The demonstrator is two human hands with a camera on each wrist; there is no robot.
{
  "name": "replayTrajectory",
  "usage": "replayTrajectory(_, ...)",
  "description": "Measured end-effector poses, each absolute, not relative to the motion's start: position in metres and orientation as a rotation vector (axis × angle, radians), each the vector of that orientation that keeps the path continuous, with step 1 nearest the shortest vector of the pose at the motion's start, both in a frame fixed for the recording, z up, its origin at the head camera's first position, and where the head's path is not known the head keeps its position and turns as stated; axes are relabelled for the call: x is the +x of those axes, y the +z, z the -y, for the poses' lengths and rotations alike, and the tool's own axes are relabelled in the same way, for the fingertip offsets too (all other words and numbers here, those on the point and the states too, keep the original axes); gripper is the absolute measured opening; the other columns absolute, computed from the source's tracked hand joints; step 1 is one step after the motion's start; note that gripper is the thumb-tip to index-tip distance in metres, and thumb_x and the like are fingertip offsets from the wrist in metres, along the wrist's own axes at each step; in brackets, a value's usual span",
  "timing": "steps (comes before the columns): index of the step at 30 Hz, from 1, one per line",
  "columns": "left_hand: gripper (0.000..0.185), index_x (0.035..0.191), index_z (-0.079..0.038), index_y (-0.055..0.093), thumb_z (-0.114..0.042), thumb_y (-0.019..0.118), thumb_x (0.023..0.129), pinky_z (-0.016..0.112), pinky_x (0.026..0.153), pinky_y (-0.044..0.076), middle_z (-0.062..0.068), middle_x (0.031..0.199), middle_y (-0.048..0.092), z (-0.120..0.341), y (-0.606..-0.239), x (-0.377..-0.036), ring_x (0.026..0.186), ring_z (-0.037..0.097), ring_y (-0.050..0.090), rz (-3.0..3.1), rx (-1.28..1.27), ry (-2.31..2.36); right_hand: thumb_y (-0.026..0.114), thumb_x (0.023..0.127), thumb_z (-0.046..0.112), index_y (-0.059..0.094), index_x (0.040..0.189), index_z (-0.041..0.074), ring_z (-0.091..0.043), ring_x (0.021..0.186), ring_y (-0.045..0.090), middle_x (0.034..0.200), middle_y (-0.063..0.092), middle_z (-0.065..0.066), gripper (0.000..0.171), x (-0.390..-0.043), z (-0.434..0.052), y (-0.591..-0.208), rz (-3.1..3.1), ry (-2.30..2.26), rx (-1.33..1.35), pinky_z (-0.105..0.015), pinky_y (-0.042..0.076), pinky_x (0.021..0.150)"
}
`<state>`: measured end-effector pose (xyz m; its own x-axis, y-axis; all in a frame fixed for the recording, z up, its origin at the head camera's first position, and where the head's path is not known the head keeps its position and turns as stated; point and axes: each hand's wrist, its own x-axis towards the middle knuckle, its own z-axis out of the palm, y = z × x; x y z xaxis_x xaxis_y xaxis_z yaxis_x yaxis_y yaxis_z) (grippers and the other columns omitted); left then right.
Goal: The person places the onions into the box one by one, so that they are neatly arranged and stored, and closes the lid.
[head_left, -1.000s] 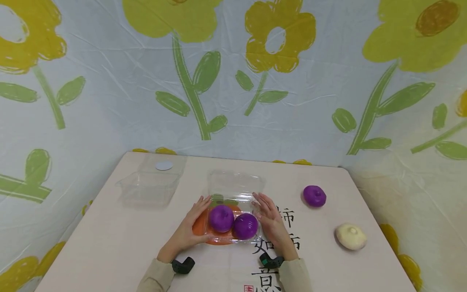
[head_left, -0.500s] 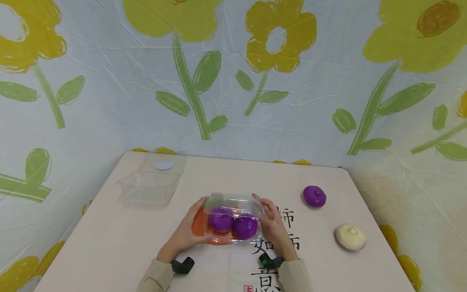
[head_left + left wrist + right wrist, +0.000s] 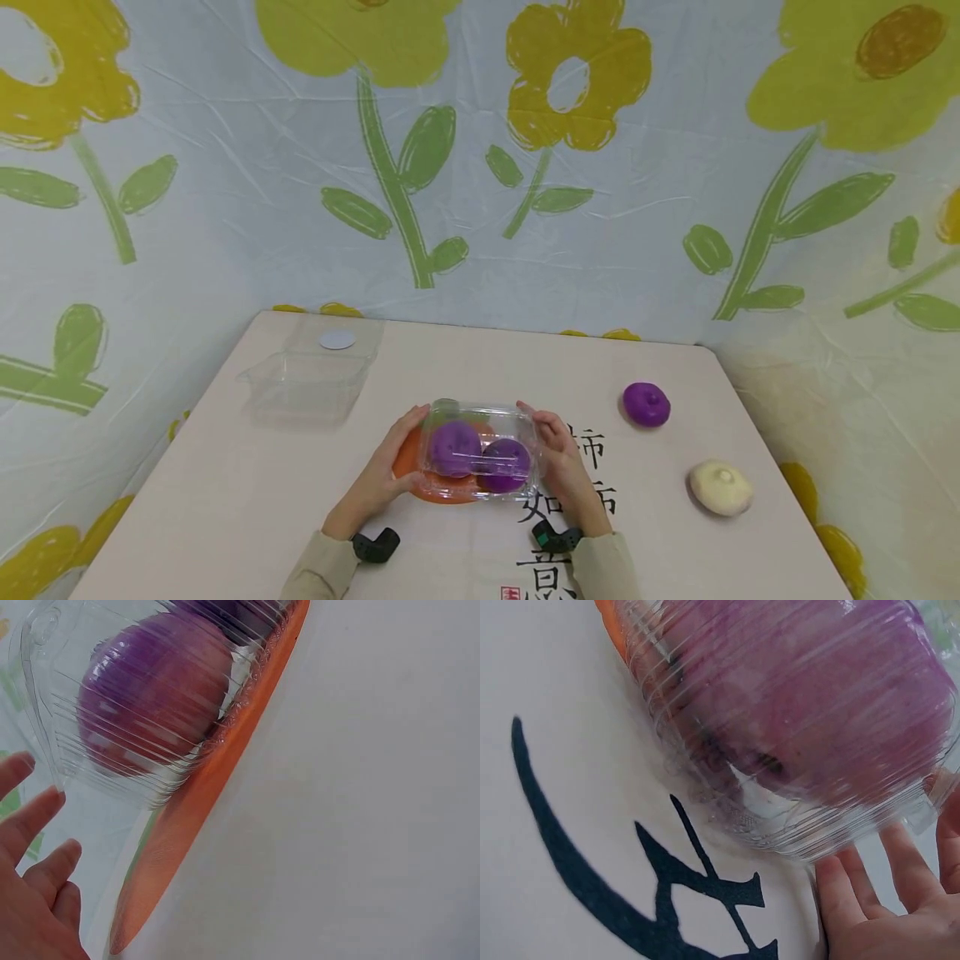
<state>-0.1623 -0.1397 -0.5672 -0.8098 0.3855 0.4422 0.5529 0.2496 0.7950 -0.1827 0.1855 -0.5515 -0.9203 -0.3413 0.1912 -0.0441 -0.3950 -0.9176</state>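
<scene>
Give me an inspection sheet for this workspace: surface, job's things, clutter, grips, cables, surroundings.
Surface: beige table with black printed characters and an orange printed disc.
Job's things: clear clamshell box, lid down over two purple buns, sitting on the orange disc.
Clutter: empty clear box far left with a white round sticker; loose purple bun and white bun on the right.
Grips: left hand and right hand flank the clamshell, fingers at its sides.
Cables: nothing seen.
Surroundings: flower-print cloth backdrop.
</scene>
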Motion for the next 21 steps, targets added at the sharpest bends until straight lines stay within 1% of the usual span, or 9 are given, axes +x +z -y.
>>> replayTrajectory(2,0.082,0.154,-0.008,0.032,-0.044,0.068,0.089,0.035,0.119,0.016,0.010,0.160,0.030,0.140,-0.567,-0.162,0.149,0.034,0.018,2.348,-0.890,-1.617,0.052,0.092,-0.008,0.036,0.130,-0.008,-0.042,0.146,0.022,0.158,0.022,-0.028,0.041,-0.183,-0.186,-0.552,-1.608,-2.422,-0.507,-0.043,0.031,0.115)
replayTrajectory(4,0.081,0.153,-0.008,0.033,-0.037,0.069,0.087,0.033,0.118,0.015,0.010,0.160,0.030,0.140,-0.566,-0.162,0.149,0.035,0.018,2.341,-0.886,-1.638,0.052,0.093,-0.007,0.042,0.129,-0.002,-0.043,0.145,0.023,0.158,0.025,-0.027,0.038,-0.183,-0.187,-0.551,-1.592,-2.424,-0.487,-0.045,0.033,0.114)
replayTrajectory(7,0.081,0.153,-0.008,0.033,-0.030,0.070,0.085,0.032,0.118,0.015,0.010,0.160,0.030,0.139,-0.565,-0.162,0.149,0.035,0.018,2.342,-0.883,-1.656,0.041,0.095,-0.009,0.046,0.130,0.003,-0.044,0.145,0.022,0.158,0.026,-0.025,0.037,-0.181,-0.190,-0.548,-1.509,-2.440,-0.482,-0.043,0.034,0.114)
replayTrajectory(9,0.081,0.154,-0.008,0.033,-0.031,0.070,0.085,0.032,0.118,0.015,0.010,0.160,0.030,0.138,-0.565,-0.162,0.149,0.035,0.017,2.339,-0.888,-1.657,0.031,0.096,-0.010,0.045,0.133,0.003,-0.042,0.144,0.023,0.158,0.028,-0.022,0.041,-0.178,-0.193,-0.544,-1.433,-2.447,-0.498,-0.041,0.033,0.115)
replayTrajectory(11,0.080,0.153,-0.008,0.033,-0.035,0.068,0.087,0.031,0.118,0.014,0.010,0.160,0.031,0.138,-0.565,-0.162,0.149,0.035,0.018,2.333,-0.893,-1.656,0.021,0.098,-0.007,0.040,0.137,0.000,-0.040,0.144,0.024,0.157,0.029,-0.021,0.044,-0.176,-0.196,-0.538,-1.370,-2.442,-0.511,-0.041,0.030,0.116)
replayTrajectory(13,0.080,0.153,-0.007,0.033,-0.040,0.066,0.089,0.029,0.118,0.013,0.011,0.160,0.031,0.138,-0.564,-0.163,0.149,0.036,0.018,2.319,-0.899,-1.659,0.017,0.102,-0.001,0.033,0.143,-0.003,-0.038,0.143,0.024,0.156,0.029,-0.020,0.044,-0.172,-0.199,-0.532,-1.388,-2.409,-0.504,-0.041,0.027,0.117)
replayTrajectory(15,0.079,0.153,-0.006,0.033,-0.044,0.064,0.091,0.028,0.118,0.013,0.012,0.159,0.031,0.138,-0.564,-0.163,0.149,0.036,0.018,2.306,-0.904,-1.666,0.019,0.103,0.004,0.027,0.147,-0.005,-0.036,0.143,0.022,0.156,0.024,-0.021,0.045,-0.169,-0.200,-0.526,-1.464,-2.359,-0.484,-0.040,0.024,0.118)
replayTrajectory(17,0.079,0.153,-0.005,0.034,-0.045,0.063,0.091,0.028,0.119,0.012,0.012,0.159,0.031,0.138,-0.565,-0.163,0.149,0.037,0.018,2.299,-0.905,-1.664,0.023,0.105,0.008,0.021,0.150,-0.004,-0.035,0.146,0.016,0.159,0.017,-0.020,0.047,-0.166,-0.202,-0.522,-1.570,-2.288,-0.455,-0.036,0.024,0.118)
replayTrajectory(21,0.076,0.153,-0.007,0.034,-0.042,0.062,0.092,0.027,0.118,0.012,0.011,0.159,0.031,0.139,-0.567,-0.163,0.149,0.036,0.018,2.309,-0.898,-1.662,0.034,0.103,0.007,0.014,0.155,0.001,-0.039,0.149,0.003,0.163,0.003,-0.022,0.056,-0.160,-0.204,-0.520,-1.695,-2.172,-0.451,-0.029,0.026,0.115)
